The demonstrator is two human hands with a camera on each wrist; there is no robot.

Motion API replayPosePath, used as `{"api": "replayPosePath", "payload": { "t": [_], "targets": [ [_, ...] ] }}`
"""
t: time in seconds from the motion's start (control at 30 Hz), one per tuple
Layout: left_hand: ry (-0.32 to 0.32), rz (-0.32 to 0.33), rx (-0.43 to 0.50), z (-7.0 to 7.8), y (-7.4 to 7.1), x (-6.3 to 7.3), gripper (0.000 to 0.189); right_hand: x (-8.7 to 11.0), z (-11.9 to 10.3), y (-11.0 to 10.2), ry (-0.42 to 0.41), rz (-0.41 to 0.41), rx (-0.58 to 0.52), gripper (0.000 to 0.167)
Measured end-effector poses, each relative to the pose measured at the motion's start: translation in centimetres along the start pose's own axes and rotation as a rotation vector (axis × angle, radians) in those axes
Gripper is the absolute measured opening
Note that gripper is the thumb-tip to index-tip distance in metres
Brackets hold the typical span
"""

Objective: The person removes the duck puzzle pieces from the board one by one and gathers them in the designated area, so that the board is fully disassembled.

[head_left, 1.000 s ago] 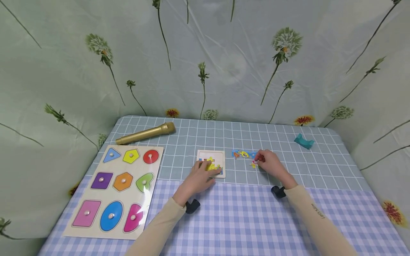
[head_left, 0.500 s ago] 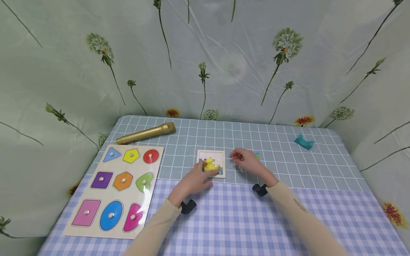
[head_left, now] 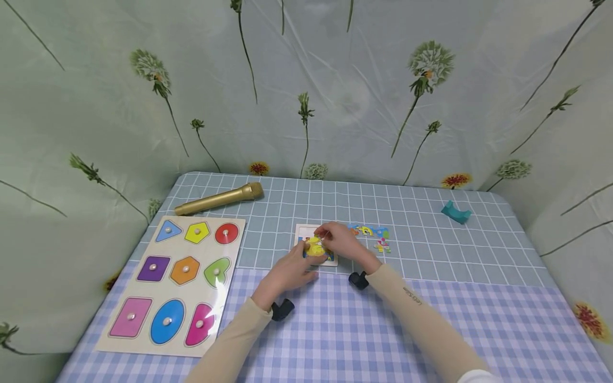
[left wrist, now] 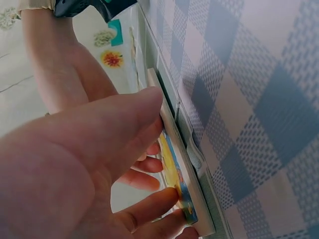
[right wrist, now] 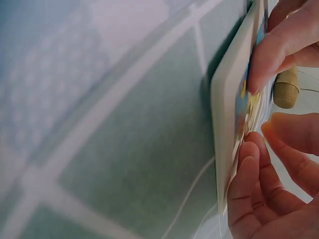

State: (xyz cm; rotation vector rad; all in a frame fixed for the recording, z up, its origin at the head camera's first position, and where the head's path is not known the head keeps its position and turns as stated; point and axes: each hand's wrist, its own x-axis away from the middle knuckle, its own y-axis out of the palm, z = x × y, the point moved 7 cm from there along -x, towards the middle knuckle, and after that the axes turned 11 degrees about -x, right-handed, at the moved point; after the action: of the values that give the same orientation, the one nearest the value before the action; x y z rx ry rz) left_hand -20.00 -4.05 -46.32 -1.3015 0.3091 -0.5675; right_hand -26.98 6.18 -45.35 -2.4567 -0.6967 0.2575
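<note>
Now my left grip (head_left: 291,267) rests spread on the jigsaw puzzle (head_left: 314,248). My right grip (head_left: 344,242) curls over it; I can't tell if anything's held.

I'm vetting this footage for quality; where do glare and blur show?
Head view: bright glare on the pale wooden shape board, below its green heart; left wrist view: weave shows in the blue-and-white checked cloth; right wrist view: that cloth is blurred, the pale wooden puzzle frame clearer.
</note>
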Motion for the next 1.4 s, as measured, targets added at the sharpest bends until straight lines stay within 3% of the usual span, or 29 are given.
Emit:
{"api": "replayPosePath", "payload": {
  "t": [0.2,0.47,0.63,0.8,1.0,1.2,1.4],
  "targets": [
    [0.006,0.008,-0.034,0.1,-0.1,0.0,0.039,-0.2,0.1,0.1,0.065,0.009,-0.082,0.030],
    [-0.003,-0.005,-0.042,0.2,-0.2,-0.1,0.039,-0.4,0.0,0.5,0.017,0.011,-0.067,0.028],
    [0.000,0.007,-0.059,0.2,-0.1,-0.2,0.038,-0.2,0.5,0.2,0.059,0.033,-0.141,0.031],
    [-0.018,0.008,-0.066,0.1,0.0,-0.3,0.039,0.6,1.1,-1.7,0.111,0.091,-0.242,0.026],
    [-0.031,0.003,-0.051,0.1,0.0,-0.1,0.041,2.8,3.2,-5.0,0.162,0.167,-0.282,0.026],
    [-0.032,0.010,-0.025,0.2,-0.1,0.0,0.041,5.4,5.7,-7.7,0.240,0.229,-0.271,0.026],
    [-0.035,0.013,-0.022,0.3,-0.2,0.0,0.040,6.6,6.3,-8.9,0.225,0.227,-0.167,0.023]
  ]
}}
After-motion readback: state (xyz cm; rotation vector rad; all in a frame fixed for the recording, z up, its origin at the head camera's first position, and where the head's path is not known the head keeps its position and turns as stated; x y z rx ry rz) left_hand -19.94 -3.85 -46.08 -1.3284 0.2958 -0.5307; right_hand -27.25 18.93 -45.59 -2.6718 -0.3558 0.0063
